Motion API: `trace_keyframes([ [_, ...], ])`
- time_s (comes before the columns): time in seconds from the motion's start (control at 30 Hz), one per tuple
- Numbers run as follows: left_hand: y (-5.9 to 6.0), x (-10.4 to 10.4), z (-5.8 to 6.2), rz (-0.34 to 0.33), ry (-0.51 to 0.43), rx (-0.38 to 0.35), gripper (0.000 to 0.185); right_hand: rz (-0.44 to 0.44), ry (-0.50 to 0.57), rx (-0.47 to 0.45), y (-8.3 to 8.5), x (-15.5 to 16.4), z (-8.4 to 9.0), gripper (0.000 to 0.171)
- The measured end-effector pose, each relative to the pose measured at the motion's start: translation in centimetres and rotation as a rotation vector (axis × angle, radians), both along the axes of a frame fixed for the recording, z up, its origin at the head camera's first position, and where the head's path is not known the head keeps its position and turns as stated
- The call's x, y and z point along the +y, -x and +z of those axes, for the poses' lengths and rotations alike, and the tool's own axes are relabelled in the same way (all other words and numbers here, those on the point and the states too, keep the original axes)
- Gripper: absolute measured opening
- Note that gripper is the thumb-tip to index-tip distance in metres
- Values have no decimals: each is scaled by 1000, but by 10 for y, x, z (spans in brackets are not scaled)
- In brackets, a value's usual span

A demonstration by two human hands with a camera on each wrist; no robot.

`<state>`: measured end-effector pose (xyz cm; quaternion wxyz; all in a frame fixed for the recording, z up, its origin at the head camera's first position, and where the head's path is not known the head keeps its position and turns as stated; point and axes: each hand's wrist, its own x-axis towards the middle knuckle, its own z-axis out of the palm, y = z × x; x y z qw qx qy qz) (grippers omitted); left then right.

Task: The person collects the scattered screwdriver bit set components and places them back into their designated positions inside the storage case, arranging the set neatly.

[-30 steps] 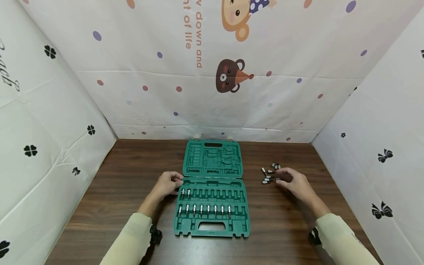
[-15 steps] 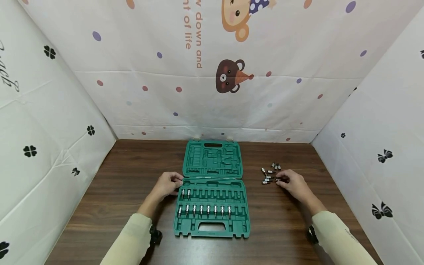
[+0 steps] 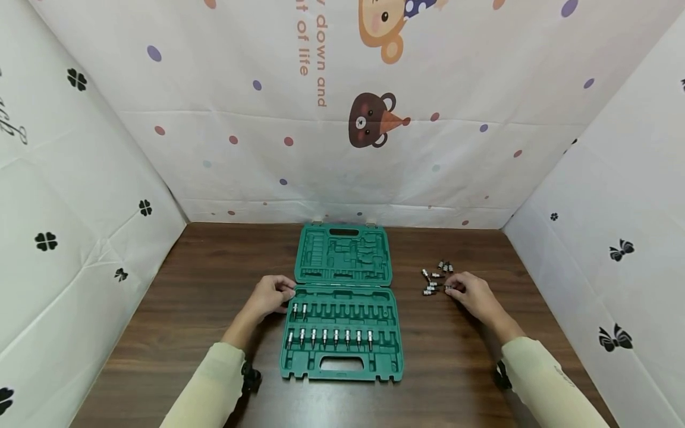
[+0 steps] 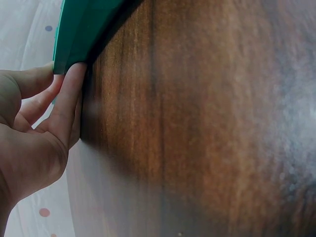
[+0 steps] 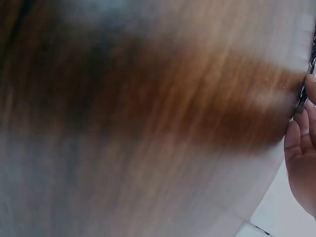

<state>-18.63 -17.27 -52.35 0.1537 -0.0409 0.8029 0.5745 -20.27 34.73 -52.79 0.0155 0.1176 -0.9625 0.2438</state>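
Note:
An open green tool case (image 3: 342,362) lies in the middle of the wooden table, its lid (image 3: 342,255) folded back flat. Several socket bits (image 3: 329,337) stand in its front row and two more (image 3: 299,310) in the row behind. My left hand (image 3: 288,293) holds the case's left edge near the hinge; in the left wrist view its fingers (image 4: 66,103) press against the green rim (image 4: 74,29). Right of the case lies a small pile of loose bits (image 3: 434,277). My right hand (image 3: 451,288) pinches one bit (image 5: 300,101) at the pile's near edge.
White printed cloth walls (image 3: 342,119) close the table off at the back and on both sides. Bare wood (image 3: 203,279) lies left of the case and along the front edge. A dark strap (image 3: 250,378) shows on each wrist.
My right hand has drawn back slightly from over the pile and its fingers have curled in onto a bit at the near edge. The left hand and case stayed put.

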Motion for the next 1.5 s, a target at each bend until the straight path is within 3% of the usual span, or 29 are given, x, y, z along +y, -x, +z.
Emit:
trace_keyframes([
  [0.9, 2, 0, 7, -5, 6, -1, 16, -60, 162, -59, -14, -16, 25, 14],
  [1.5, 0, -1, 3, -9, 5, -3, 16, 53, 321, -188, -28, -53, 36, 14],
])
